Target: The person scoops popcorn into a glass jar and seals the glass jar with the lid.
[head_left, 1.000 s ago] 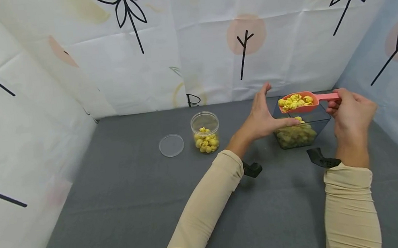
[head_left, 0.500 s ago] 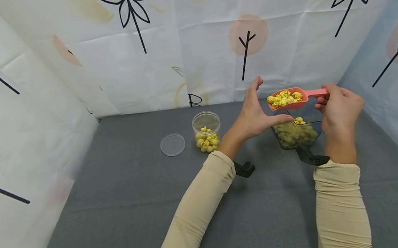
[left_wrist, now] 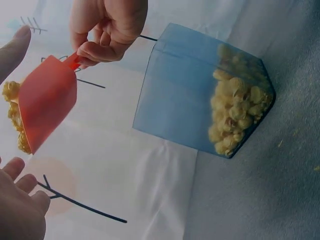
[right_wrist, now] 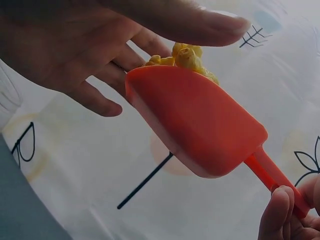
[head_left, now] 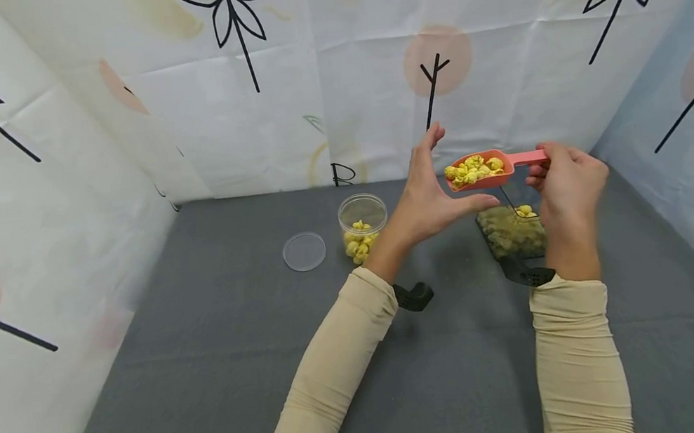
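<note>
Loaded scoop held level in the air between two hands, above the counter.

One orange-pink plastic scoop (head_left: 478, 170), smooth and trough-shaped, lies with its long axis roughly sideways in the head view: the open mouth points toward the person's left, the thin handle toward the right. It is heaped with knobbly yellow popcorn pieces (head_left: 472, 167). The right hand (head_left: 566, 186) pinches the handle end with curled fingers. The left hand (head_left: 430, 197) is spread, fingers straight, cupped just beside the scoop's mouth with the thumb under it. Below and just behind the scoop stands one clear square-sided bin (head_left: 510, 231), part full of the same pieces. Further left sit one round clear plastic jar (head_left: 363, 225) with a few pieces at its bottom and one flat round clear lid (head_left: 304, 250) beside it, both on the grey cloth-covered counter (head_left: 223, 370).
</note>
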The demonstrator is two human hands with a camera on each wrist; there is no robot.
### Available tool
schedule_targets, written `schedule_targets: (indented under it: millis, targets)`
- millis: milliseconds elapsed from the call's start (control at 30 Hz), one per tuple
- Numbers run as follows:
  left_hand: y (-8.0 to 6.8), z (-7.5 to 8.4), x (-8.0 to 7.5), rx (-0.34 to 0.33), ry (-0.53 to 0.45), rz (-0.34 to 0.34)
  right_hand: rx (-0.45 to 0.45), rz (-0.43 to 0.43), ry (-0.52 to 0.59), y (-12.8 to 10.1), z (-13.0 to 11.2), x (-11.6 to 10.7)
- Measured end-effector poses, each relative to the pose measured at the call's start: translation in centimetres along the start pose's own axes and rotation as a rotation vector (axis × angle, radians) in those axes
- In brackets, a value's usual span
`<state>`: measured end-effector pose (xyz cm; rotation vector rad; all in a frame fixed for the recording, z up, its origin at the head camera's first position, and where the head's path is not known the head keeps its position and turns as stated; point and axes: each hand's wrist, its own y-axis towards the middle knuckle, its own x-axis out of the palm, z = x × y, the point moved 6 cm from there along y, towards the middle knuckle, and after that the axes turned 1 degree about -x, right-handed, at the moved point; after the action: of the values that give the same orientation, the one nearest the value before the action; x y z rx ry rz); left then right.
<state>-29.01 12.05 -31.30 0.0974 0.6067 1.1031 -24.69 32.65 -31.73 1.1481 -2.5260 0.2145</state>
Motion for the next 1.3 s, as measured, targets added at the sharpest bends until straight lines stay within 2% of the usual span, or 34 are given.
schedule_targets:
  millis: [367,533,767,933,1300]
  targets:
    - [-1.6,-0.8,-3.3,0.008,0.014,0.103,0.000,-0.080,0.039,-0.8,1.3,2.6]
    - [-2.1,-1.0,-5.0,0.018,0.030,0.147,0.007,-0.125,-0.007,-1.5,2.2,4.0]
    - [-3.1,-1.6,-7.2,0.022,0.103,0.208,0.011,-0.154,-0.023,-2.3,3.2,5.8]
    - [-3.6,-2.5,-8.5,0.011,0.133,0.212,-0.020,-0.157,-0.076,-2.6,3.9,6.7]
    - [-4.6,-5.1,-10.5,-0.068,0.140,0.186,0.026,-0.187,-0.050,-3.0,5.6,7.8]
